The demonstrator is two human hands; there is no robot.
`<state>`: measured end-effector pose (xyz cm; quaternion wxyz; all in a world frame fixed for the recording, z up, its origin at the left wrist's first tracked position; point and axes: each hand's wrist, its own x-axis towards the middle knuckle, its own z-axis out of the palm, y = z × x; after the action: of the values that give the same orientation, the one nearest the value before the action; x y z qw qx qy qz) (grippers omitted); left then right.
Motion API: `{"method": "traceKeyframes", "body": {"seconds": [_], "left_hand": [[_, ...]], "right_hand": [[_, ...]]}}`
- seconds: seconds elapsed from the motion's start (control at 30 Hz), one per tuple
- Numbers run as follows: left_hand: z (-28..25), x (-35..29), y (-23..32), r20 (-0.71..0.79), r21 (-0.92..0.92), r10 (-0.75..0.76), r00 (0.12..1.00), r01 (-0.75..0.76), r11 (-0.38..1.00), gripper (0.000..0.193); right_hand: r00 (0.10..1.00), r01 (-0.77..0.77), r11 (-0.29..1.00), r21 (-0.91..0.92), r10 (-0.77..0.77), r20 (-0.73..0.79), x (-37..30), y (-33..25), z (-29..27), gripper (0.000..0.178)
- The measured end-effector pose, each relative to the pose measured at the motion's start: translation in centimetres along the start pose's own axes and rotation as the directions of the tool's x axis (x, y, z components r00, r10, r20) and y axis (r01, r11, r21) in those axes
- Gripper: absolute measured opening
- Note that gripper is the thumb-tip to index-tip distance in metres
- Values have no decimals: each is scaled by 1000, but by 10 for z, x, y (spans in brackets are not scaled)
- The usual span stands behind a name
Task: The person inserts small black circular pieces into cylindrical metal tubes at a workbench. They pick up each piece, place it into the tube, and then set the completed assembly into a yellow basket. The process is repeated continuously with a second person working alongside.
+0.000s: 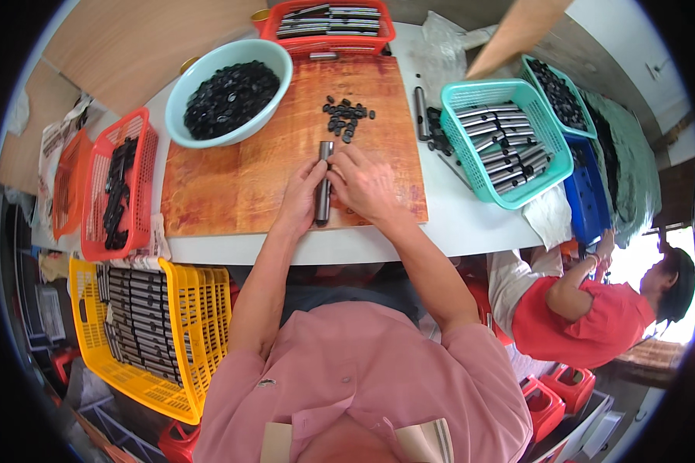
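A dark grey metal tube (323, 207) stands lengthwise before me over the front part of a wooden board (232, 181). My left hand (298, 194) is closed around its left side, thumb along the top. From the other side, my right hand (367, 184) presses bent fingers and thumb against the tube's middle; whether a small piece sits under those fingertips is hidden. Just beyond the tube's far end lies a loose pile of small black plugs (346, 116).
A light blue bowl (179, 116) of black pieces stands far left. Metal tubes fill a red basket (388, 31), a teal basket (510, 202) and a yellow crate (179, 309). A red basket (89, 204) holds black parts. At right sits a person in red (587, 328).
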<state>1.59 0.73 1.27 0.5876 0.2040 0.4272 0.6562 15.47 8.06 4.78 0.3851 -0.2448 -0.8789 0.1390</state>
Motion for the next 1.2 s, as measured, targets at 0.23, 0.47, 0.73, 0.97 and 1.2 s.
{"method": "traceKeyframes", "body": {"seconds": [0.23, 0.47, 0.73, 0.97, 1.2], "left_hand": [[1, 0, 5, 53, 121, -47, 997, 41, 992, 36], [13, -4, 6, -3, 208, -61, 998, 60, 976, 31], [9, 4, -8, 62, 398, -62, 996, 32, 917, 24], [11, -1, 11, 368, 852, 307, 878, -451, 266, 32], [11, -7, 19, 429, 902, 283, 858, -426, -76, 38]], "right_hand": [[944, -329, 888, 319, 304, 127, -7, 3, -6, 26], [851, -517, 744, 424, 498, 164, -13, 25, 0, 29], [759, -612, 532, 584, 602, 248, -17, 44, 11, 34], [768, -638, 503, 583, 466, 438, -1, 54, -12, 31], [787, -608, 612, 506, 382, 484, 0, 61, -21, 28]]}}
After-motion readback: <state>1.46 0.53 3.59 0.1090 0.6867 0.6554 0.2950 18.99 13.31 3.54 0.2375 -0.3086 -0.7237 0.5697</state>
